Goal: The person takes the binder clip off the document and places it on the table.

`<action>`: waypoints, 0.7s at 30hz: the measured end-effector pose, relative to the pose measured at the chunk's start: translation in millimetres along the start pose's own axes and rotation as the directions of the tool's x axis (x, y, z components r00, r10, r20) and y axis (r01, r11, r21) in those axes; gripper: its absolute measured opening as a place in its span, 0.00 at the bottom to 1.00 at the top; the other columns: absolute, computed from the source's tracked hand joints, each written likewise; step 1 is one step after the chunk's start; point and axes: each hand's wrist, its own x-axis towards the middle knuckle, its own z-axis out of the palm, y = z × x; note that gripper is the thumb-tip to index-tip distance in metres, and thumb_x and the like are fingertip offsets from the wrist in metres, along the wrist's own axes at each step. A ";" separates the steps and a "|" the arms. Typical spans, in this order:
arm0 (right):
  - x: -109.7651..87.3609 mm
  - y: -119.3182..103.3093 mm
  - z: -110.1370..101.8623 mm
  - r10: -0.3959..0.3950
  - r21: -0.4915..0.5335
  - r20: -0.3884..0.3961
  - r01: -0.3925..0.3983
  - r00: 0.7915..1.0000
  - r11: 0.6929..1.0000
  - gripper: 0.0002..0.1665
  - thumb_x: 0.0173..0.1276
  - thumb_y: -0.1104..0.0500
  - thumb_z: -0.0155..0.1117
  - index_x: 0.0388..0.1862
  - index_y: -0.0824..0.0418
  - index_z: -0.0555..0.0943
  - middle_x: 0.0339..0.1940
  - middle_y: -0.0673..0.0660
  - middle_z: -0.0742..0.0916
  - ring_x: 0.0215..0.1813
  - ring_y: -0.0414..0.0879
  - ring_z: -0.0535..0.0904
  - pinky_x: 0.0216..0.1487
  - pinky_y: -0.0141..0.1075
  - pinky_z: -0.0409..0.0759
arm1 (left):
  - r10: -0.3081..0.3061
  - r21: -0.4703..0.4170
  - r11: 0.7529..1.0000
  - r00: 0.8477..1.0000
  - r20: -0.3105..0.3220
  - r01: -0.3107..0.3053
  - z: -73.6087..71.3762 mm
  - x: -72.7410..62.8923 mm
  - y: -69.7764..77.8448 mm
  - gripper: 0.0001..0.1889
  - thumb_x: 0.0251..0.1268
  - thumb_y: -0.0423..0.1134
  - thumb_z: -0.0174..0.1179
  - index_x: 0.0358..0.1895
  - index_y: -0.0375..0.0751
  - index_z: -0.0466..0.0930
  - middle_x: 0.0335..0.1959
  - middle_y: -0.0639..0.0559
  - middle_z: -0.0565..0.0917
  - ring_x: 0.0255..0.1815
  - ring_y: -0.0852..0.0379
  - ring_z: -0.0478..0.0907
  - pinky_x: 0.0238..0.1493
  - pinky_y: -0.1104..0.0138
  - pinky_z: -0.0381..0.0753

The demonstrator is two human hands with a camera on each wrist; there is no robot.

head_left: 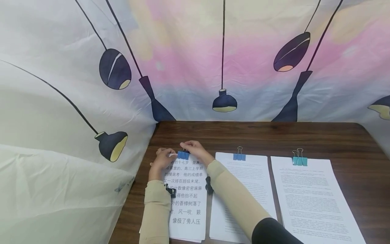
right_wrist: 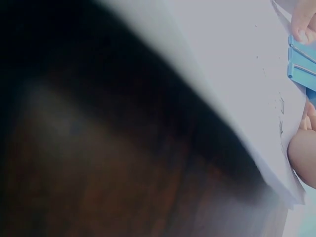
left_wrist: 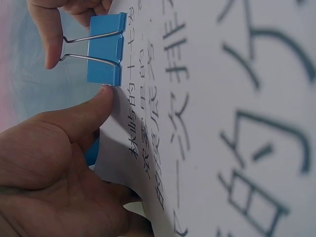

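Observation:
At the left of the table, a stack of printed paper (head_left: 186, 203) with large characters has a blue binder clip (head_left: 183, 155) across its top edge. My left hand (head_left: 163, 161) grips the stack's top left corner, thumb on the printed face close beside the clip (left_wrist: 101, 44) and fingers behind the sheets. From the other side, my right hand (head_left: 196, 149) pinches the clip's wire handles, seen in the left wrist view. In the right wrist view the clip (right_wrist: 302, 71) shows at the right edge, with the paper's near corner raised off the table.
Two more paper stacks lie to the right: a middle one (head_left: 243, 179) with a blue binder clip (head_left: 239, 157), and a right one (head_left: 310, 193) with a teal binder clip (head_left: 300, 161). A lamp-patterned cloth (head_left: 195, 67) hangs behind the dark wooden table (head_left: 259, 135).

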 end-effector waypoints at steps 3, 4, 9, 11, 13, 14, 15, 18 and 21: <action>0.8 0.9 -1.1 0.001 0.009 -0.002 -0.001 1.000 1.000 0.38 0.78 0.40 0.64 0.74 0.64 0.74 0.73 0.64 0.78 0.73 0.58 0.74 0.75 0.51 0.70 | 0.000 -0.002 1.000 1.000 0.001 0.000 1.1 0.9 0.3 0.09 0.81 0.44 0.58 0.50 0.43 0.81 0.79 0.34 0.56 0.83 0.28 0.45 0.64 0.17 0.22; 1.0 1.4 -1.1 0.003 0.007 -0.003 -0.003 1.000 1.000 0.38 0.78 0.39 0.65 0.74 0.63 0.74 0.72 0.64 0.78 0.73 0.58 0.74 0.75 0.51 0.70 | -0.003 -0.004 1.000 1.000 0.002 0.003 1.3 1.0 0.1 0.09 0.81 0.44 0.58 0.50 0.43 0.81 0.79 0.34 0.56 0.83 0.28 0.46 0.64 0.17 0.22; 1.3 3.5 -0.4 0.003 0.015 -0.003 -0.003 1.000 1.000 0.38 0.78 0.39 0.65 0.74 0.63 0.74 0.72 0.63 0.79 0.72 0.57 0.75 0.75 0.50 0.71 | -0.011 -0.007 1.000 1.000 0.003 0.011 2.6 2.2 -2.1 0.09 0.81 0.45 0.58 0.50 0.43 0.81 0.79 0.34 0.55 0.83 0.28 0.47 0.65 0.18 0.22; 1.4 3.7 -0.3 -0.001 0.024 -0.003 0.001 1.000 1.000 0.38 0.78 0.40 0.64 0.74 0.64 0.74 0.72 0.63 0.79 0.72 0.57 0.75 0.75 0.50 0.71 | -0.009 -0.005 1.000 1.000 0.002 0.009 2.7 2.1 -2.0 0.09 0.81 0.45 0.58 0.50 0.43 0.81 0.80 0.34 0.55 0.83 0.27 0.47 0.65 0.18 0.22; 1.4 3.7 -0.2 -0.003 0.030 -0.006 0.004 1.000 1.000 0.37 0.78 0.40 0.64 0.74 0.64 0.74 0.72 0.63 0.79 0.72 0.57 0.75 0.74 0.50 0.71 | -0.009 -0.006 1.000 1.000 0.000 0.009 2.6 1.7 -1.3 0.09 0.81 0.45 0.58 0.50 0.44 0.81 0.79 0.34 0.55 0.83 0.27 0.47 0.65 0.18 0.21; 1.3 3.4 -0.2 -0.004 0.033 -0.006 0.004 1.000 0.999 0.37 0.79 0.40 0.64 0.74 0.64 0.74 0.72 0.63 0.78 0.72 0.57 0.75 0.74 0.50 0.71 | -0.008 -0.006 1.000 1.000 0.000 0.008 2.5 1.7 -1.1 0.09 0.81 0.45 0.58 0.50 0.44 0.81 0.80 0.34 0.55 0.83 0.27 0.47 0.65 0.18 0.21; 1.4 3.5 -0.2 -0.005 0.035 -0.006 0.005 1.000 0.999 0.37 0.79 0.40 0.64 0.74 0.63 0.74 0.72 0.63 0.78 0.72 0.57 0.74 0.74 0.50 0.71 | -0.006 -0.004 1.000 1.000 -0.001 0.006 2.5 1.6 -0.9 0.09 0.81 0.45 0.58 0.50 0.43 0.81 0.80 0.34 0.55 0.83 0.26 0.47 0.65 0.18 0.21; 1.0 3.1 -0.4 -0.001 0.029 -0.004 0.001 1.000 1.000 0.38 0.78 0.40 0.64 0.74 0.63 0.74 0.72 0.63 0.78 0.72 0.57 0.74 0.75 0.51 0.70 | -0.011 -0.011 1.000 1.000 -0.005 0.011 2.5 1.5 -0.5 0.09 0.81 0.45 0.59 0.50 0.43 0.80 0.80 0.34 0.55 0.83 0.26 0.47 0.66 0.19 0.21; 0.9 2.5 -0.5 -0.004 0.028 -0.003 0.004 1.000 1.000 0.38 0.78 0.40 0.65 0.74 0.63 0.74 0.72 0.63 0.78 0.72 0.57 0.74 0.76 0.51 0.70 | -0.012 -0.013 1.000 1.000 -0.013 0.011 3.1 1.3 -0.2 0.08 0.81 0.44 0.58 0.49 0.43 0.81 0.79 0.34 0.55 0.83 0.26 0.48 0.65 0.19 0.21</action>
